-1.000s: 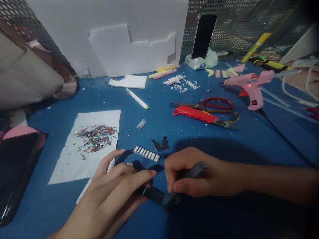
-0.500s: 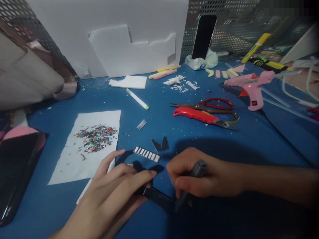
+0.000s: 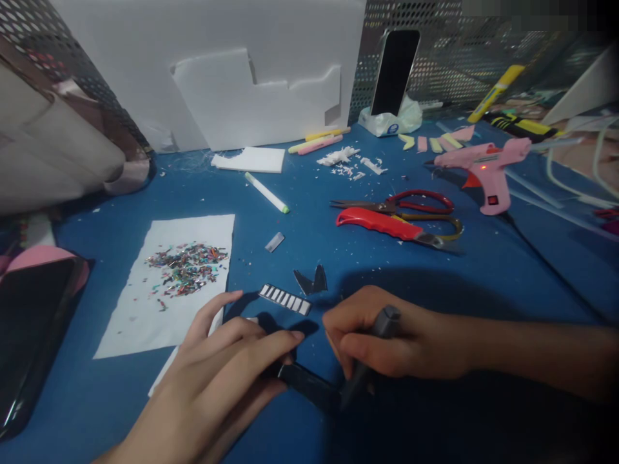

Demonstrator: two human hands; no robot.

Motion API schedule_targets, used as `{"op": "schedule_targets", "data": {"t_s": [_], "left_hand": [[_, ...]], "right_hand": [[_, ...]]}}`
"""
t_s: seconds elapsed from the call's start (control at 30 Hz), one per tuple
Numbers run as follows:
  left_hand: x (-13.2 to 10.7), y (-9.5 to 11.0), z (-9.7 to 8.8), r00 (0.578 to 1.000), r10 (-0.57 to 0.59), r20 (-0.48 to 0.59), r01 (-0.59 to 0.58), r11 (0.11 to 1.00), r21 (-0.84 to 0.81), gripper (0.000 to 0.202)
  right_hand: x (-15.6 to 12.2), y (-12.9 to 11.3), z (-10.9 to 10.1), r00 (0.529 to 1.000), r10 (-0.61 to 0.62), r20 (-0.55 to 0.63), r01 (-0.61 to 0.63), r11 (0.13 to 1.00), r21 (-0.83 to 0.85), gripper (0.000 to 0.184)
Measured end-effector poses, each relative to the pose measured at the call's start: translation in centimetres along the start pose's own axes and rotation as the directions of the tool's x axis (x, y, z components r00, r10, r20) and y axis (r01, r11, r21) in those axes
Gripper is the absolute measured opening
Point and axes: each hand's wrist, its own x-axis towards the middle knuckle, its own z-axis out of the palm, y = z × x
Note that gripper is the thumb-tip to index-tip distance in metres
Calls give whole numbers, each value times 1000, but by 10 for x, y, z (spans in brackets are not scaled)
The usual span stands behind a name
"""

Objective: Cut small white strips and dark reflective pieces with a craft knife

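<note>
My right hand is closed round a dark grey marker, its lower end at the right end of a black strip. The left end of that strip is under the fingers of my left hand, pinched between thumb and fingers against the blue tabletop. Just beyond my fingertips lies a small black piece with a row of white bars. Behind it is a black V-shaped cutout. Shadow hides the marker's tip.
White paper with colourful flakes lies left, near a dark phone. Scissors and a red-handled cutter lie behind my right hand. A pink glue gun trails its cord at right. A white pen lies mid-table.
My right hand and the marker have shifted very slightly at the strip's right end. My left hand keeps its place.
</note>
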Motion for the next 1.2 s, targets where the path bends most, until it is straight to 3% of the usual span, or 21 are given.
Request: {"op": "schedule_targets", "data": {"t_s": [0.23,0.4,0.53,0.67,0.77,0.9,1.03,1.2], "left_hand": [[1,-7,-6,995,39,88,-31,996,-82,36],[1,-6,-7,995,41,90,-32,995,-98,37],[1,-7,-6,995,38,91,-29,995,-96,37],[0,-7,-6,995,34,90,-27,996,-82,36],[0,-7,-7,996,32,82,-26,996,-84,37],[1,-6,-8,996,37,78,-30,995,-90,36],[0,-6,-8,996,40,81,-32,995,-97,37],[-2,-7,-7,996,36,86,-28,996,-89,36]], "right_hand": [[0,-1,0,999,-3,-45,2,1000,-16,30],[0,-1,1,994,23,-106,-24,1000,-7,28],[0,-1,1,997,23,-70,-21,999,30,35],[0,-1,1,993,12,-119,-10,1000,20,28],[0,0,1,997,27,-79,-26,1000,6,35],[0,-1,0,990,18,-137,-18,1000,-3,29],[0,-2,0,994,35,-101,-32,999,30,37],[-1,-1,1,989,15,-144,-8,999,46,29]]}}
